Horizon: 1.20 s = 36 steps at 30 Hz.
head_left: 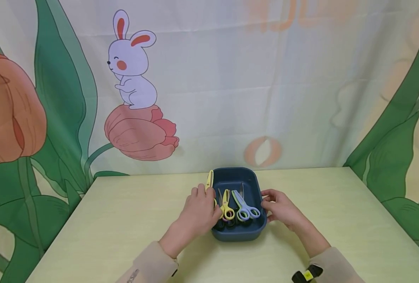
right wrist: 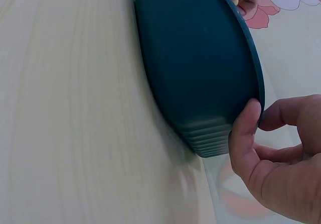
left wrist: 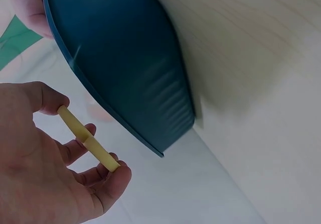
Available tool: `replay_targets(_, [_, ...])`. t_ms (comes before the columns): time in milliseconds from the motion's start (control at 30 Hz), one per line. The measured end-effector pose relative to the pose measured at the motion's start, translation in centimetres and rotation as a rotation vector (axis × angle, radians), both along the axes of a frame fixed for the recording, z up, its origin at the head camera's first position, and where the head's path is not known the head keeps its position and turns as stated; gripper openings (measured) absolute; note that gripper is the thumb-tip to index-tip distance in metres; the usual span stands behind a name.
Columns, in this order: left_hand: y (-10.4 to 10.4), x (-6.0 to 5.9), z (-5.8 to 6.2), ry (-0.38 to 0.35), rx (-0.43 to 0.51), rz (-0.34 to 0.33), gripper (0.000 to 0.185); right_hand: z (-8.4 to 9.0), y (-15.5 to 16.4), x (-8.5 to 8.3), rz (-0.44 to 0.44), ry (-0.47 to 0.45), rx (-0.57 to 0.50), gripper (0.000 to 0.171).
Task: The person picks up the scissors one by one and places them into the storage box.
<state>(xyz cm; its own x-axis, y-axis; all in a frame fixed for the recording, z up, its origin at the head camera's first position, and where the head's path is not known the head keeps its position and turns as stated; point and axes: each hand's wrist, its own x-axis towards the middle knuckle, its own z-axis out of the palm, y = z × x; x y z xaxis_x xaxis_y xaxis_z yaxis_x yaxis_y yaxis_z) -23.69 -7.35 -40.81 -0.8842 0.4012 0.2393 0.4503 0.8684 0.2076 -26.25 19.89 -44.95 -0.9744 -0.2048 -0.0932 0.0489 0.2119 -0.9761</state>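
A dark blue tray [head_left: 253,179] stands at the middle of the pale table [head_left: 124,220]. In it lie a yellow pair of scissors [head_left: 227,206] and a light blue pair [head_left: 245,207], over some dark handles. At the tray's left wall my left hand [head_left: 204,206] pinches another yellow pair of scissors [head_left: 209,180], whose blades point away from me. In the left wrist view the yellow handle [left wrist: 88,138] sits between thumb and fingers, beside the tray [left wrist: 125,68]. My right hand [head_left: 278,207] holds the tray's right rim. Its thumb [right wrist: 248,128] presses the rim of the tray [right wrist: 195,58].
A printed curtain [head_left: 266,78] with a rabbit and tulips hangs right behind the table's far edge. The table runs wide to the left and right of the tray. Beige sleeves cover both forearms.
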Motion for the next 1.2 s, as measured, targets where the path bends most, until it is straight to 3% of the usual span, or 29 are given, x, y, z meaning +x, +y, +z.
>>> replay_targets(233, [1.3,-0.3,-0.3,0.015,-0.045,-0.025,0.027,0.1,0.0,0.1,0.007,0.009,-0.004,0.045])
replay_targets(500, [2.8,-0.7,-0.3,-0.053,-0.082,-0.016,0.037,0.3,0.0,0.1,0.006,0.01,0.003,0.045])
replay_targets(867, [3.9,-1.0,-0.4,-0.014,-0.143,-0.032,0.036,0.3,0.1,0.1,0.004,0.007,0.004,0.046])
replay_targets(1200, [5.2,-1.0,-0.3,-0.054,-0.16,-0.02,0.04,0.2,0.1,0.1,0.004,0.012,0.011,0.045])
